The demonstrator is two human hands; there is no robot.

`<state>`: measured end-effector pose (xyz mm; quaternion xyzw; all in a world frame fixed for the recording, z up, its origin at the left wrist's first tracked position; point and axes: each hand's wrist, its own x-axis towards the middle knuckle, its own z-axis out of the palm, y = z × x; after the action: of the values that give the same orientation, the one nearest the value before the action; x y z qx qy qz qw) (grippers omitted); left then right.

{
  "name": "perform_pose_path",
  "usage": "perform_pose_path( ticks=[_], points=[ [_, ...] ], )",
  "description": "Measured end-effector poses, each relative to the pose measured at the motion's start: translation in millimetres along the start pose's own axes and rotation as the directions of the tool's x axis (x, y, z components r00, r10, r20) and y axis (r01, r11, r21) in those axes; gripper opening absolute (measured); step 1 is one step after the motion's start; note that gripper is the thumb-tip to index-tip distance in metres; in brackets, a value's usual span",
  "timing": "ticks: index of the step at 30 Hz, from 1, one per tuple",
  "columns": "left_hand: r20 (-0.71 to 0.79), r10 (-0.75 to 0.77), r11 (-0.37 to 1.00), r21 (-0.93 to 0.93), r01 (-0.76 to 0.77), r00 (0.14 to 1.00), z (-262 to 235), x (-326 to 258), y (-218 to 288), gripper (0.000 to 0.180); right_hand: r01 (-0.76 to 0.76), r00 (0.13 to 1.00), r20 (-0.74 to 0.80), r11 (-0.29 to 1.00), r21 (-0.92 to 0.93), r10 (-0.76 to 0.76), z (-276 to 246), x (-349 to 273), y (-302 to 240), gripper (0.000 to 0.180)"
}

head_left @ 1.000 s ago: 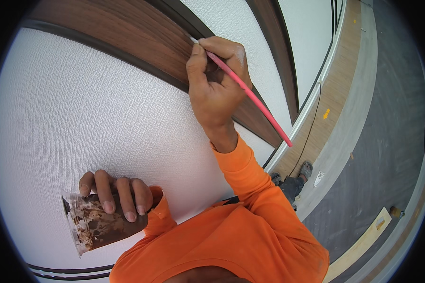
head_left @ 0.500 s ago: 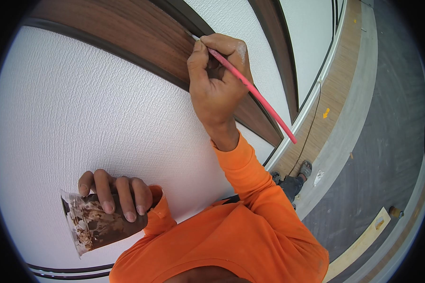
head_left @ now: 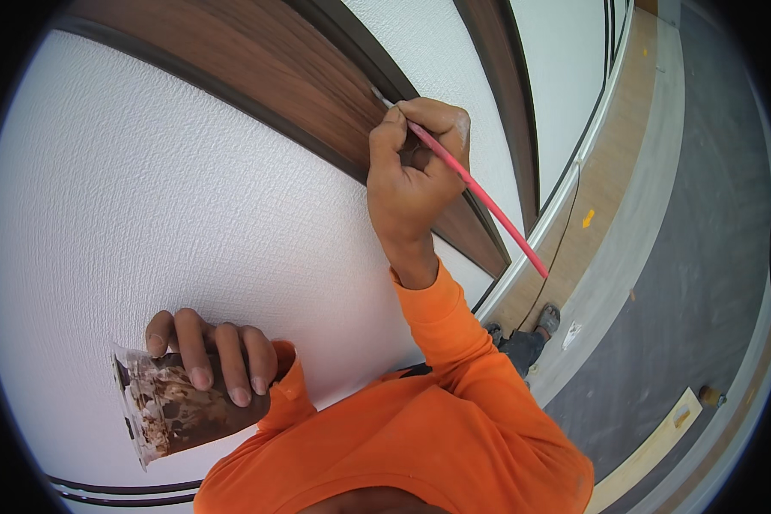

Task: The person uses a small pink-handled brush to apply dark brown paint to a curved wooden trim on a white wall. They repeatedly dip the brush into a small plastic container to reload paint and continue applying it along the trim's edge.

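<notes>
Left: brown-smeared clear cup [head_left: 193, 415] under left hand [head_left: 233, 358], tipped on its side, rim facing left; fingers wrapped over its upper side, clamped on it. Right: slim pink-handled tool [head_left: 488, 204] in right hand [head_left: 420, 171], thumb and index pinched together on it near the pale tip; long end sticks out down-right.

Edges: open stretch of white textured wall [head_left: 188, 197] between cup and wood-grain panel [head_left: 257, 64]; tool tip at panel, just beside its dark upper border, contact unclear. Wood-look floor strip [head_left: 604, 176] and grey floor [head_left: 660, 283] farther right.

Pose: left hand low, knuckles up, fingers pointing down; right forearm raised in orange sleeve [head_left: 450, 321], wrist about straight, other fingers curled in.
</notes>
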<state>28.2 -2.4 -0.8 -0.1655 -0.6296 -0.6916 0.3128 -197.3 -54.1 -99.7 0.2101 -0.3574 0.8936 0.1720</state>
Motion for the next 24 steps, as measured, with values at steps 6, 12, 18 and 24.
perform_pose_path(
  ticks=[6, 12, 18, 24],
  points=[
    [0.005, -0.024, 1.000, 0.001, 0.024, 1.000, -1.0, -0.5, 2.0, 0.073, 0.057, 0.998, 0.011, 0.996, 0.070, -0.058, 2.9, 4.6, -3.3, 0.013],
    [-0.002, 0.015, 0.999, 0.032, -0.015, 1.000, -1.3, -1.8, 0.4, 0.081, 0.034, 0.999, 0.004, 0.999, 0.004, -0.034, -1.6, -0.3, -1.1, 0.013],
    [0.003, 0.010, 0.999, 0.034, -0.010, 1.000, -0.7, -1.3, -0.2, 0.083, 0.078, 0.997, 0.007, 0.997, -0.018, -0.078, -1.6, 2.7, 2.1, 0.011],
    [0.032, -0.010, 1.000, -0.005, 0.011, 0.999, 3.5, 1.1, 2.7, 0.081, 0.005, 1.000, -0.011, 1.000, -0.011, -0.005, -6.3, -0.5, -4.3, 0.009]
  ],
)
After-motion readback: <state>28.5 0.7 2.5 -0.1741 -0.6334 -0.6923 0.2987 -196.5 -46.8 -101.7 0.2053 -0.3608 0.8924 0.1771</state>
